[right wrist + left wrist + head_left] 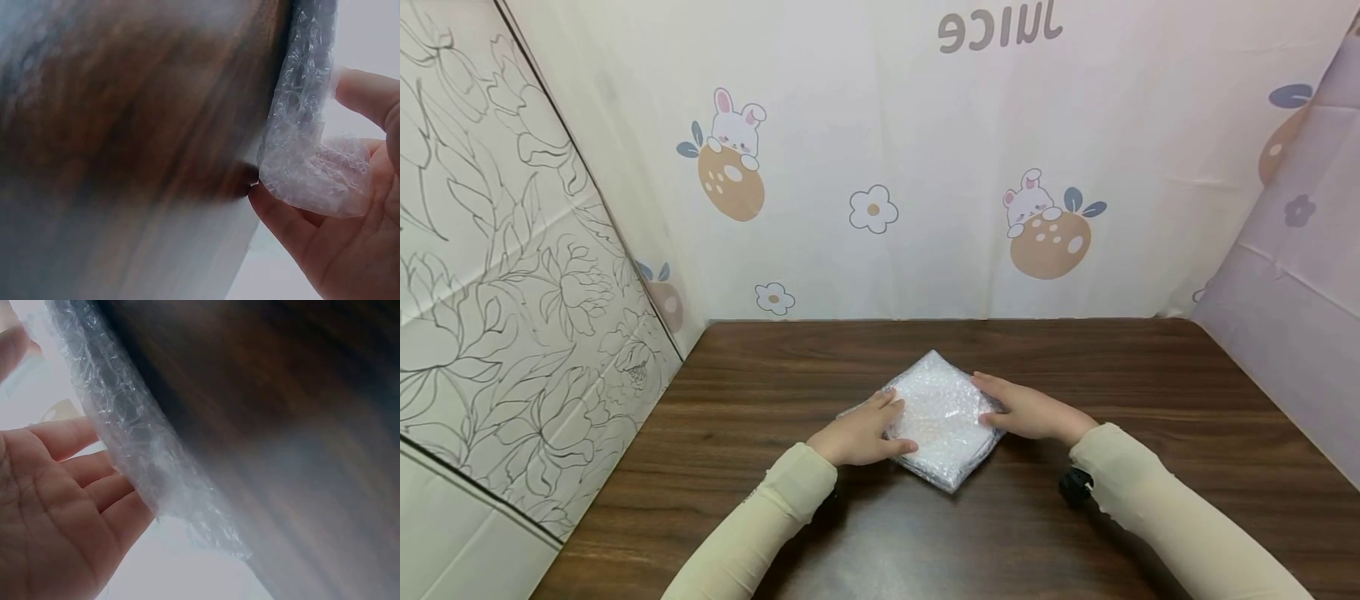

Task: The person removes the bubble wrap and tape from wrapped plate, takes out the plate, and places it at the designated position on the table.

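A flat, square packet of clear bubble wrap [942, 402] lies on the dark wood table, one corner toward me. My left hand [867, 429] rests on its left side, fingers extended over the edge and thumb apart toward the near side. In the left wrist view, the fingertips of this hand [62, 506] touch the bubble-wrap edge [134, 428]. On the opposite side, my right hand [1026, 408] lies against the right corner with fingers spread. The right wrist view shows a loose bubble-wrap flap [325, 178] by the palm, between thumb and fingers of the right hand [356, 244].
The brown table [760, 367] runs back to a pale curtain [880, 125] printed with rabbits, fruit and flowers. A white panel with flower line drawings [512, 250] stands along the left. A small black device [1077, 486] sits under the right wrist.
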`<state>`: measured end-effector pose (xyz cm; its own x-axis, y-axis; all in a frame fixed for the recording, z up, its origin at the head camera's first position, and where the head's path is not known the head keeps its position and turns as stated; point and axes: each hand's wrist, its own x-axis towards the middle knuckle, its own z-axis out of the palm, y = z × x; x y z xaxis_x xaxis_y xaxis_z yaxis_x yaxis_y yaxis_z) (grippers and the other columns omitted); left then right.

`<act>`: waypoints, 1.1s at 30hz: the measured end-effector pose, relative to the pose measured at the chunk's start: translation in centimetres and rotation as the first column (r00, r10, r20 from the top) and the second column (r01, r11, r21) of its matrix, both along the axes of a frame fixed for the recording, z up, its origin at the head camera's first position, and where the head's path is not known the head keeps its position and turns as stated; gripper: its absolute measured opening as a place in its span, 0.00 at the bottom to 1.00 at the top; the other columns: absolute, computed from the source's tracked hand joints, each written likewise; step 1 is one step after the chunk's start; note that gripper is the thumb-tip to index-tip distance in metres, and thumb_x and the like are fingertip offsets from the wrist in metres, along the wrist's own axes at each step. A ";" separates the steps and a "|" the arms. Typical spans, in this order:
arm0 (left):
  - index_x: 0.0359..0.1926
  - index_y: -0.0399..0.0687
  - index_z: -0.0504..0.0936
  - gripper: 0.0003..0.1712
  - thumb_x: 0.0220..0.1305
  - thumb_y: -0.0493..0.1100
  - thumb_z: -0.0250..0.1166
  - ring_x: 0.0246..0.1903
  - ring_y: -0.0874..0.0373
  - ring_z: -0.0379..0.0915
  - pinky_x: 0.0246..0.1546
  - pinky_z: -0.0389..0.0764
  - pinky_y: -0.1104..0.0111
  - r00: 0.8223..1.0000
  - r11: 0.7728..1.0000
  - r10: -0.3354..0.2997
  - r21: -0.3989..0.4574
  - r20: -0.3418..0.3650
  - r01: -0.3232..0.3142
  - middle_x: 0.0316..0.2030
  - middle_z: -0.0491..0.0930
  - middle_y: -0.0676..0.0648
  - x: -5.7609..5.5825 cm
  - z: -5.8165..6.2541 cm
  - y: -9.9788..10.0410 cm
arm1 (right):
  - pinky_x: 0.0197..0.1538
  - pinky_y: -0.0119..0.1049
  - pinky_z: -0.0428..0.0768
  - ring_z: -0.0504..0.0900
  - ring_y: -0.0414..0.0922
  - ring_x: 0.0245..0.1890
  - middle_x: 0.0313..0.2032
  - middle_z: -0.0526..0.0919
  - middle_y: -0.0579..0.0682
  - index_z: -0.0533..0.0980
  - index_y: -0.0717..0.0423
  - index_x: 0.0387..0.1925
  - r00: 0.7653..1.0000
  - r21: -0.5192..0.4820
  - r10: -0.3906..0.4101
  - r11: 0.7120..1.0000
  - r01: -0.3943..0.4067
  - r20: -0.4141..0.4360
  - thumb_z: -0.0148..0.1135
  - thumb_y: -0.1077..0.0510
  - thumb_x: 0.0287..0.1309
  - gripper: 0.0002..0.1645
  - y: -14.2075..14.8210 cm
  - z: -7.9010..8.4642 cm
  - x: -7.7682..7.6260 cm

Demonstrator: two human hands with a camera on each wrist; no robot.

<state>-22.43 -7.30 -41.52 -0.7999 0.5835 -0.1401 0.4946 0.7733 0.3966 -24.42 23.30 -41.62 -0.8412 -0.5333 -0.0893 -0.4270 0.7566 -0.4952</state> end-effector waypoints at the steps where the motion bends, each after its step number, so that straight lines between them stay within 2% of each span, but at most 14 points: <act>1: 0.75 0.44 0.58 0.46 0.66 0.67 0.57 0.76 0.48 0.45 0.74 0.57 0.54 1.000 1.000 0.001 0.003 0.001 -0.001 0.76 0.51 0.41 0.0 0.0 0.0 | 0.70 0.62 0.60 0.56 0.64 0.73 0.74 0.55 0.64 0.55 0.64 0.74 1.000 0.000 0.002 1.000 -0.002 -0.001 0.58 0.49 0.68 0.42 0.0 0.0 0.0; 9: 0.74 0.43 0.59 0.47 0.66 0.67 0.57 0.76 0.45 0.47 0.74 0.57 0.53 0.999 0.999 0.013 0.033 -0.029 -0.012 0.75 0.54 0.40 -0.3 0.4 -0.2 | 0.71 0.61 0.59 0.54 0.62 0.74 0.75 0.52 0.63 0.55 0.68 0.73 1.000 0.007 0.023 1.000 -0.023 -0.002 0.56 0.54 0.69 0.39 -0.1 0.2 0.1; 15: 0.72 0.43 0.64 0.42 0.67 0.64 0.58 0.73 0.50 0.57 0.70 0.64 0.56 0.992 0.999 0.025 0.047 -0.123 -0.019 0.73 0.60 0.44 -0.5 0.7 -0.4 | 0.70 0.61 0.60 0.55 0.63 0.74 0.75 0.52 0.63 0.55 0.65 0.74 1.000 0.016 0.031 0.999 -0.030 -0.004 0.57 0.51 0.69 0.41 0.0 0.1 -0.1; 21: 0.66 0.44 0.72 0.31 0.69 0.55 0.61 0.66 0.51 0.69 0.66 0.71 0.58 0.976 0.993 0.059 0.115 -0.211 -0.035 0.65 0.73 0.44 -0.8 1.2 -0.6 | 0.70 0.62 0.59 0.54 0.63 0.74 0.76 0.51 0.63 0.53 0.62 0.75 1.000 0.014 0.024 1.000 -0.024 0.011 0.59 0.43 0.65 0.47 0.1 -0.2 -0.4; 25: 0.62 0.43 0.77 0.25 0.69 0.50 0.61 0.61 0.52 0.74 0.62 0.75 0.59 0.963 0.984 0.078 0.173 -0.260 -0.034 0.60 0.78 0.45 -1.1 1.4 -0.8 | 0.70 0.62 0.59 0.53 0.63 0.74 0.76 0.50 0.62 0.53 0.62 0.75 0.999 0.017 0.024 1.000 -0.025 0.021 0.60 0.41 0.64 0.49 0.1 -0.1 -0.4; 29: 0.56 0.43 0.81 0.19 0.68 0.46 0.62 0.52 0.51 0.81 0.52 0.81 0.61 0.947 0.966 0.111 0.258 -0.301 -0.031 0.54 0.82 0.45 -1.5 1.5 -0.9 | 0.70 0.62 0.59 0.53 0.63 0.74 0.76 0.50 0.62 0.53 0.62 0.75 0.999 0.021 0.023 1.000 -0.023 0.027 0.60 0.40 0.64 0.49 0.0 0.1 -0.3; 33: 0.50 0.44 0.84 0.13 0.68 0.43 0.63 0.43 0.54 0.82 0.43 0.83 0.65 0.927 0.940 0.167 0.337 -0.337 -0.047 0.46 0.84 0.47 -1.9 1.5 -1.0 | 0.70 0.62 0.59 0.53 0.63 0.74 0.76 0.50 0.62 0.53 0.62 0.75 0.999 0.020 0.018 1.000 -0.018 0.039 0.60 0.41 0.64 0.49 -0.1 0.2 -0.3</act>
<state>-24.31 -8.29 -40.02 -0.8207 0.4570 0.3429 0.5702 0.6921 0.4425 -24.71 23.21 -41.47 -0.8271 -0.5461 -0.1330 -0.4213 0.7590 -0.4964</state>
